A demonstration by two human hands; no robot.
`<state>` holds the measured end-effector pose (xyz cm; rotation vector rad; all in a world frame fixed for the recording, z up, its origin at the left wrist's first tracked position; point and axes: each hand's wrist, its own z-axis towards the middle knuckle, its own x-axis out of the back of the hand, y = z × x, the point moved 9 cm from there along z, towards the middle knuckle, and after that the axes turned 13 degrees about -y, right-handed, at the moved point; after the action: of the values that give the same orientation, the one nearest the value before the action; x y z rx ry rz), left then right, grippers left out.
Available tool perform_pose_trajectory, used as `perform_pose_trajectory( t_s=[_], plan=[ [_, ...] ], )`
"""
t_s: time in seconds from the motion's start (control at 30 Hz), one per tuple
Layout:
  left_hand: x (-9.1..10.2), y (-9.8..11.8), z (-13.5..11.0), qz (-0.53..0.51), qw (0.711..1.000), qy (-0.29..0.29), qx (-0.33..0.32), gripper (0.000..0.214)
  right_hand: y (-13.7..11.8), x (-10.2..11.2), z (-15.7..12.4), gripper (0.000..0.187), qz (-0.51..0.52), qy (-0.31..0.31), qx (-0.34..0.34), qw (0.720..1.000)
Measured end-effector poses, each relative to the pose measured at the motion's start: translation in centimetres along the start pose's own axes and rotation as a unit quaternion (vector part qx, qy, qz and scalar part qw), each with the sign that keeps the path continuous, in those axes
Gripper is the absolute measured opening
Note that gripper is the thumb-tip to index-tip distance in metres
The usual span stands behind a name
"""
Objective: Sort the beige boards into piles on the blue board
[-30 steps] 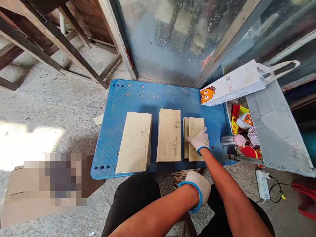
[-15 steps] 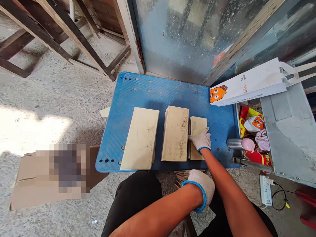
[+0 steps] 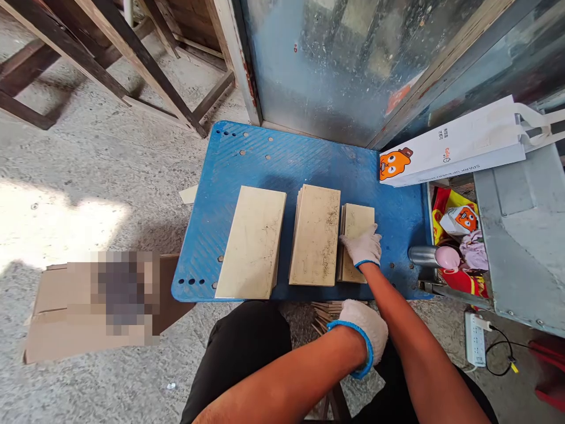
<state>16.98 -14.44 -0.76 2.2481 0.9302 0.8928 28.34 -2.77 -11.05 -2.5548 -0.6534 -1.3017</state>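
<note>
My right hand (image 3: pixel 362 246), in a white knit glove with a blue cuff, spans the smallest stack of thin tan boards (image 3: pixel 358 217). Its thumb lies along the stack's left edge and its fingers bend over the right edge. Beside it is a medium stack of boards (image 3: pixel 315 235), dark-specked on top. Farther left lies a larger, paler stack of boards (image 3: pixel 251 244). All three rest on a blue plastic table (image 3: pixel 309 153). My left hand (image 3: pixel 364 327), gloved too, hangs over my lap near the table's front edge; its fingers are hidden.
More thin wood pieces (image 3: pixel 324 315) are piled below the table's front edge. At right stand a white paper bag (image 3: pixel 459 141), a steel flask with pink lid (image 3: pixel 424 256) and a grey metal cabinet (image 3: pixel 525 235). Flattened cardboard (image 3: pixel 57 312) lies on the floor at left.
The view has shifted slightly. My right hand stays at the smallest stack and my left hand stays over my lap; the boards keep their places on the table.
</note>
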Motion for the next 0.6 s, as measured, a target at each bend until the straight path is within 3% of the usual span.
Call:
perform_pose_trajectory(
  t_s=[0.3, 0.6],
  plan=[
    [0.3, 0.0, 0.0, -0.002, 1.000, -0.013, 0.011, 0.031, -0.6, 0.2, 0.5, 0.128, -0.009, -0.016, 0.044, 0.999],
    [-0.1, 0.1, -0.1, 0.015, 0.999, -0.037, 0.017, 0.034, 1.2, 0.9, 1.4, 0.123, 0.111, -0.051, 0.072, 0.990]
  ],
)
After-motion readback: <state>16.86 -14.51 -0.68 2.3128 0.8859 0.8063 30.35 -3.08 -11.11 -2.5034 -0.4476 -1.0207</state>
